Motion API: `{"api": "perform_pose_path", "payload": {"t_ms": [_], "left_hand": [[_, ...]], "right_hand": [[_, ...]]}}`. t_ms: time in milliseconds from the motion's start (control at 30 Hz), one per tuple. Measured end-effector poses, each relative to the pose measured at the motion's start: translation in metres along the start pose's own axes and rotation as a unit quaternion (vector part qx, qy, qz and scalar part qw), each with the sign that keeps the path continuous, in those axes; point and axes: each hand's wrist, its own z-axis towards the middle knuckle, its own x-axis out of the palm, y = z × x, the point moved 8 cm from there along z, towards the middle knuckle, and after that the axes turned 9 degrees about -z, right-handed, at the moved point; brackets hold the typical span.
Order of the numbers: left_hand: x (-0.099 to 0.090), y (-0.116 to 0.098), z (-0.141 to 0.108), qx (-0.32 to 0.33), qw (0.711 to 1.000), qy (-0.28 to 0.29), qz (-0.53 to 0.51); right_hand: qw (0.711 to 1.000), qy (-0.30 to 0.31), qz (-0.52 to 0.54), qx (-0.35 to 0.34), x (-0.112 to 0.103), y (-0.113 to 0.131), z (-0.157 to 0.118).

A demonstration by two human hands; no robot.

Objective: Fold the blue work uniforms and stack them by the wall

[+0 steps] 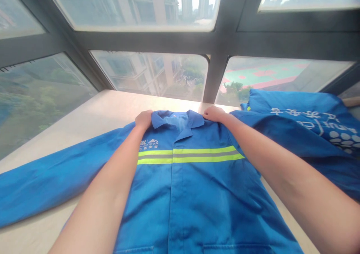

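A blue work jacket [197,186] lies front side up, its collar pointing away from me and its sleeves spread to both sides. A yellow-green and grey reflective band crosses the chest, with a white logo on the left. My left hand [144,120] is closed on the shoulder just left of the collar. On the other side of the collar, my right hand [214,114] grips the right shoulder near the collar's edge. The fingertips of both hands are partly hidden. The jacket's lower hem runs out of view at the bottom.
A folded blue garment [298,104] with white lettering lies at the right, against the jacket's right sleeve. Everything rests on a pale wooden surface [118,104]. Grey window frames [157,42] with glass panes close off the far side and the left.
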Motion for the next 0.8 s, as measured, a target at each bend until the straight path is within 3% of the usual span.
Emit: {"api": "perform_pose_path", "payload": {"t_ms": [67,167,267,367,433,567,667,800], "left_hand": [[0.0,0.008,-0.005,-0.043,0.998,-0.026,0.031],[-0.004,0.008,-0.013,-0.053,0.996,-0.053,0.057],[-0.02,0.006,-0.029,-0.038,0.992,-0.089,0.084],[-0.044,0.008,-0.059,-0.006,0.982,-0.134,0.135],[-0.048,0.015,-0.082,0.021,0.981,-0.109,0.158],[-0.033,0.031,-0.121,0.114,0.984,0.02,0.139],[-0.037,0.064,-0.138,0.102,0.985,0.067,0.125],[-0.073,0.151,-0.169,-0.069,0.983,0.087,0.147]], "right_hand": [[0.998,-0.033,-0.018,0.054,-0.002,-0.006,0.0],[0.991,-0.064,-0.034,0.111,-0.004,-0.005,-0.001],[0.986,-0.116,-0.053,0.105,-0.009,0.008,-0.011],[0.973,-0.195,-0.065,0.101,-0.016,0.024,-0.039],[0.968,-0.23,-0.04,0.094,-0.012,0.037,-0.065],[0.973,-0.224,0.044,0.024,0.022,0.077,-0.114],[0.97,-0.236,0.045,-0.02,0.046,0.096,-0.138],[0.966,-0.255,0.022,-0.033,0.06,0.095,-0.147]]}}
